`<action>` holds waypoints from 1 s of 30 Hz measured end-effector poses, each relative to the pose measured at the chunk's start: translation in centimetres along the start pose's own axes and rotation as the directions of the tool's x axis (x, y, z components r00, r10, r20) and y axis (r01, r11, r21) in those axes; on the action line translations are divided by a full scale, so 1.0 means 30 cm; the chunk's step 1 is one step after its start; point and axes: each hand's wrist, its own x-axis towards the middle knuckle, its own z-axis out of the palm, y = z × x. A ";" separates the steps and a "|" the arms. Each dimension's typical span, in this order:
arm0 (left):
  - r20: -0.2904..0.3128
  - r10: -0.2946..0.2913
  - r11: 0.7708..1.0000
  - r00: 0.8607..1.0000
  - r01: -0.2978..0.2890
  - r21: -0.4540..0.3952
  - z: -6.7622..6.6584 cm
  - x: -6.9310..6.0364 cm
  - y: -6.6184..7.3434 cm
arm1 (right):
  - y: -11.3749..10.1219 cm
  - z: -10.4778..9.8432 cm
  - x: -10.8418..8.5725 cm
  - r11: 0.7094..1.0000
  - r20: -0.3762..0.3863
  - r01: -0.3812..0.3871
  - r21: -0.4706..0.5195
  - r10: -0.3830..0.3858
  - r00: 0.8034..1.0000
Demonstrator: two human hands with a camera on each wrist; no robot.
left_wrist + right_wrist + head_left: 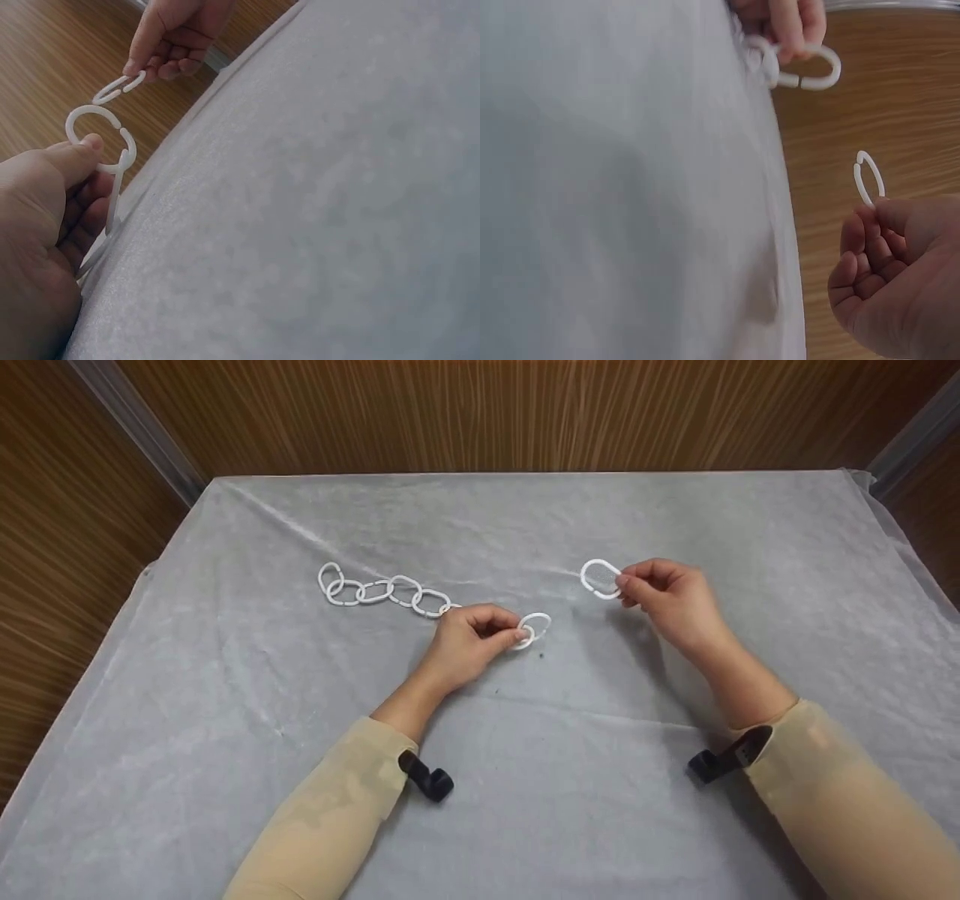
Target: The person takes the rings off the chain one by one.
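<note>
A chain of several white oval links lies on the cloth and runs under my left hand. Between thumb and fingers, that hand pinches the chain's end link; in the left wrist view this end link has a small gap in its side and another link hangs through it. My right hand pinches a separate white link by its edge, up and to the right of the left hand. That loose link also shows a gap and touches nothing but the fingers.
Grey cloth with creases covers the table. A wood-grained panel stands behind it, with metal strips at both corners. Small dark specks lie on the cloth near the left hand. A black strap device sits on each sleeve.
</note>
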 end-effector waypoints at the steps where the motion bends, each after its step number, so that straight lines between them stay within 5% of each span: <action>1: 0.002 -0.001 1.000 1.000 0.001 -0.001 0.000 0.001 -0.001 | 0.005 -0.011 0.011 1.000 -0.004 0.002 -0.021 -0.002 1.000; 10: 0.008 -0.020 1.000 1.000 0.020 -0.023 0.001 -0.002 -0.006 | 0.066 -0.084 0.085 0.979 -0.048 -0.055 -0.196 0.046 0.998; 30: 0.011 -0.026 0.999 1.000 0.026 -0.042 0.001 0.003 0.004 | 0.125 -0.140 0.181 0.932 -0.007 -0.139 -0.334 0.145 0.989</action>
